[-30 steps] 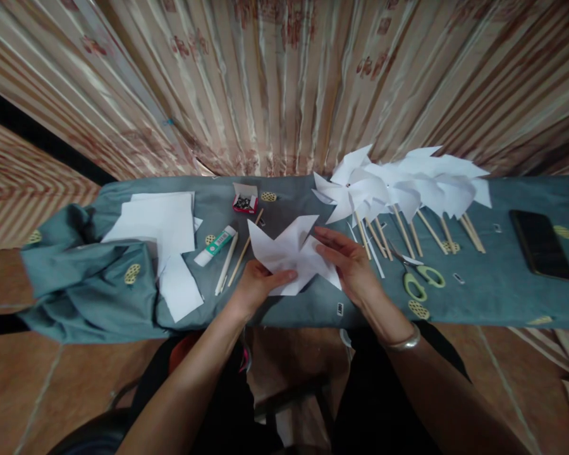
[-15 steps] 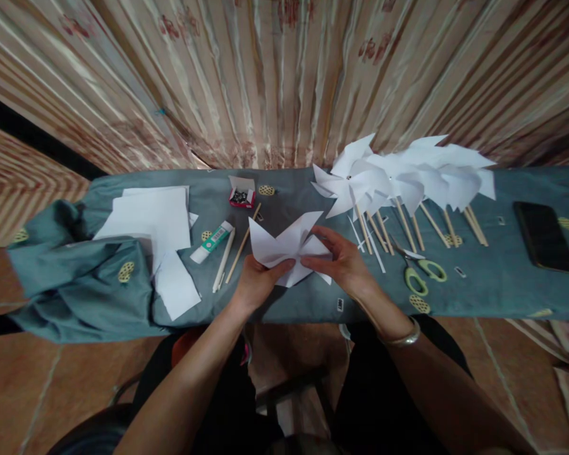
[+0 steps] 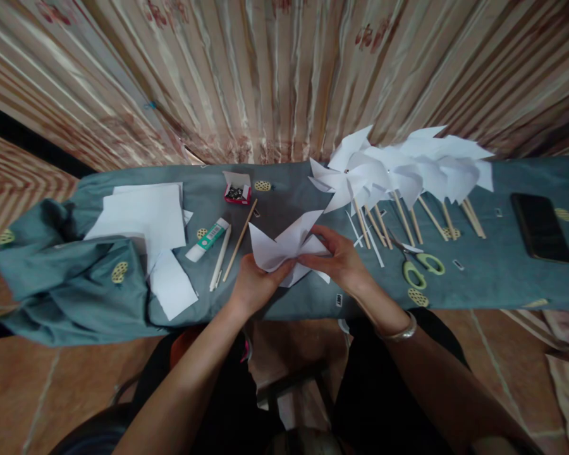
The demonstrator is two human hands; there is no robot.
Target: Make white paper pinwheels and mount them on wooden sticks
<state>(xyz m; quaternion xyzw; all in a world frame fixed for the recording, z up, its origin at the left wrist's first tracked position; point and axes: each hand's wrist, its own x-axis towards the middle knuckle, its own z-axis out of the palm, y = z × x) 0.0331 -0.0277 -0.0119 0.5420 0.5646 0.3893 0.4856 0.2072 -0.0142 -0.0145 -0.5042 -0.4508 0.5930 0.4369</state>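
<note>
1. Loose paper sheets (image 3: 142,215) lay at the left of the cloth-covered worktop (image 3: 493,278). A glue stick (image 3: 207,239), two thin sticks (image 3: 230,249) and a small open box of pins (image 3: 237,189) lay just to their right.
2. The left hand (image 3: 253,284) gripped the cut paper (image 3: 284,246) at its lower left, thumb on top. The paper sat at centre, over the worktop's near edge.
3. The right hand (image 3: 344,262) pinched a folded corner of the same paper against its middle.
4. Finished pinwheels (image 3: 398,174), scissors (image 3: 420,268) and a phone (image 3: 540,226) lay further right, apart from both hands.
5. Risk: nothing pinned the gathered corner, so a slackened pinch would probably let it spring back. A hard pull could tear the paper along its cuts.
6. Change: one second earlier the paper was spread flatter and the right hand rested on its right flap. That hand's fingers had since closed in to the centre, beside the left thumb.
</note>
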